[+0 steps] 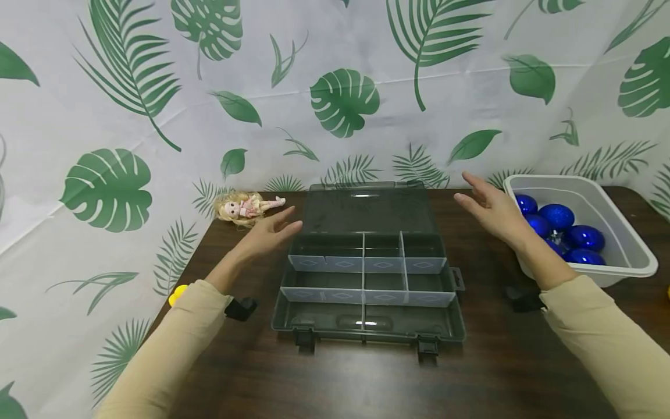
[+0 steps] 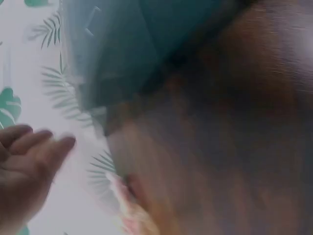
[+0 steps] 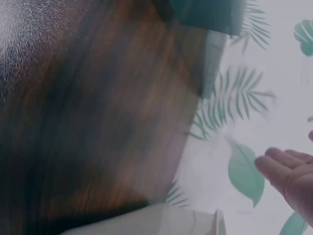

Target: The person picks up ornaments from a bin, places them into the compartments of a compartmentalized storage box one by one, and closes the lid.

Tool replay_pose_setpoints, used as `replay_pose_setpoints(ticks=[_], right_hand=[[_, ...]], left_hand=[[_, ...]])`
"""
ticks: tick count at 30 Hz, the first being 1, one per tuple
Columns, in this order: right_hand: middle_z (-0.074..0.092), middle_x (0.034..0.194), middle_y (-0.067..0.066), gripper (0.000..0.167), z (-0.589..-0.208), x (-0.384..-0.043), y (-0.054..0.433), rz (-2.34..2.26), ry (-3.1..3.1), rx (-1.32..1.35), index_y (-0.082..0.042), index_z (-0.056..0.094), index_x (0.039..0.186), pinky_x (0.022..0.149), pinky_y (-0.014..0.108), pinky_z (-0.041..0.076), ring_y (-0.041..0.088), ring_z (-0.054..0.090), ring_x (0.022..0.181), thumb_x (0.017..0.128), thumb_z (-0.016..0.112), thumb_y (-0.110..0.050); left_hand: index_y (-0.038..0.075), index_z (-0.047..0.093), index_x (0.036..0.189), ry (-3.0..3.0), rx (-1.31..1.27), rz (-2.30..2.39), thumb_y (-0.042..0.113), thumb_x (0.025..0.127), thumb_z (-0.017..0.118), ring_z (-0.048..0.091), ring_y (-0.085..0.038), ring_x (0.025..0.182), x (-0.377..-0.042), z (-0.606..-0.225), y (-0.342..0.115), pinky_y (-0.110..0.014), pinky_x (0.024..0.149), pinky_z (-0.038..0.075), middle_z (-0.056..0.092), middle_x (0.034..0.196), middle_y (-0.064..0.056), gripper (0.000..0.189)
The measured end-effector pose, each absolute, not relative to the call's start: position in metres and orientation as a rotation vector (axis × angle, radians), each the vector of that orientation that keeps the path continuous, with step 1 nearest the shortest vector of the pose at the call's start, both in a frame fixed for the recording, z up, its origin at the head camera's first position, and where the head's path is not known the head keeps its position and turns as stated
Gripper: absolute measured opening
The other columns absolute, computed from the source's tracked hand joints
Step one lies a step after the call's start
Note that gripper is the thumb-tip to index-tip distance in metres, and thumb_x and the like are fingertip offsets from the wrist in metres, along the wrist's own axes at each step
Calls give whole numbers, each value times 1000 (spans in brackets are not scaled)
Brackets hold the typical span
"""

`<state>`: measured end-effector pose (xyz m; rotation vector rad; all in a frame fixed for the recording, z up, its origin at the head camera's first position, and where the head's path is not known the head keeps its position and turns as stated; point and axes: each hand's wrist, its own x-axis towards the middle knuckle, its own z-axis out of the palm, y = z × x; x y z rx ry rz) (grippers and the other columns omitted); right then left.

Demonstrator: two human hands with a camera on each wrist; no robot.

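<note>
A dark translucent organizer box (image 1: 319, 319) lies on the table with its lid (image 1: 369, 210) folded back toward the wall. Pale dividers (image 1: 342, 265) split its inside into several compartments, in which no objects show. To the left of the lid, my left hand (image 1: 266, 235) hovers with fingers extended and holds nothing. A blond doll (image 1: 251, 206) in a pink outfit lies just beyond that hand. My right hand (image 1: 492, 212) is raised to the right of the box, fingers loosely straight, touching nothing. Both wrist views are blurred but show each hand's fingers free.
At the right, a white plastic bin (image 1: 630, 241) holds several shiny blue balls (image 1: 585, 237). Part of a yellow object (image 1: 178, 294) peeks out beside the left sleeve. Behind the dark wooden table (image 1: 361, 384) hangs a leaf-patterned cloth (image 1: 293, 116).
</note>
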<state>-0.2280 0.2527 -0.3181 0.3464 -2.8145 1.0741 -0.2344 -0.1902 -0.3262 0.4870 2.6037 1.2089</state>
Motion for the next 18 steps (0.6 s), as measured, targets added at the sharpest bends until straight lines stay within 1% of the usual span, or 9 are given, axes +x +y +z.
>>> replay_pose_setpoints(ticks=[3,5,7,8,10,11,13,15,18], right_hand=[[23,151,25,67,-314,-225,260,1246,-2769,294,-9,19,151,99,62,31,48,31,132,98,47,-38],[26,151,24,67,-312,-221,267,1317,-2758,241,-12,19,151,101,60,31,45,32,133,97,48,-39],[28,151,22,67,-310,-218,274,1383,-2752,205,-14,20,151,104,50,34,39,36,133,97,47,-41],[29,150,22,66,-310,-216,278,1411,-2746,195,-15,20,151,104,42,37,30,40,132,96,47,-41],[30,150,20,65,-309,-213,286,1470,-2730,195,-16,21,151,98,24,44,10,49,124,97,47,-40],[30,150,19,64,-310,-212,291,1509,-2715,211,-16,21,151,92,16,45,0,50,118,97,46,-39],[35,148,15,61,-310,-211,301,1638,-2646,255,-14,22,151,82,6,44,-13,50,106,98,47,-32],[42,140,7,60,-312,-211,311,1756,-2578,295,-11,22,150,80,6,45,-16,51,102,98,48,-26],[51,126,-5,57,-314,-213,329,2002,-2429,354,-6,26,149,80,11,48,-9,56,104,98,49,-14]], left_hand=[[8,20,150,2454,472,1366,30,98,51,32,-34,137,-231,-335,-203,-50,106,33,23,154,-15,65],[8,19,151,2383,468,1429,26,97,54,32,-34,137,-230,-342,-209,-50,107,31,22,155,-14,67],[7,17,151,2317,497,1472,22,95,57,29,-34,138,-229,-349,-215,-50,108,29,19,156,-15,70],[6,16,151,2289,514,1486,20,95,58,28,-34,139,-229,-353,-218,-50,108,29,18,156,-16,71],[4,14,151,2229,542,1509,16,93,60,24,-34,140,-227,-358,-222,-50,108,27,15,156,-16,74],[3,13,151,2203,559,1512,14,92,60,22,-34,141,-227,-361,-224,-49,108,27,13,157,-16,76],[2,12,150,2181,582,1507,12,91,62,20,-34,141,-226,-365,-227,-47,108,27,13,156,-16,78],[2,12,150,2172,587,1497,12,90,63,19,-34,141,-224,-368,-229,-46,108,27,14,156,-16,80],[2,14,150,2179,585,1480,12,89,65,19,-34,141,-222,-372,-232,-46,108,27,16,156,-17,80]])
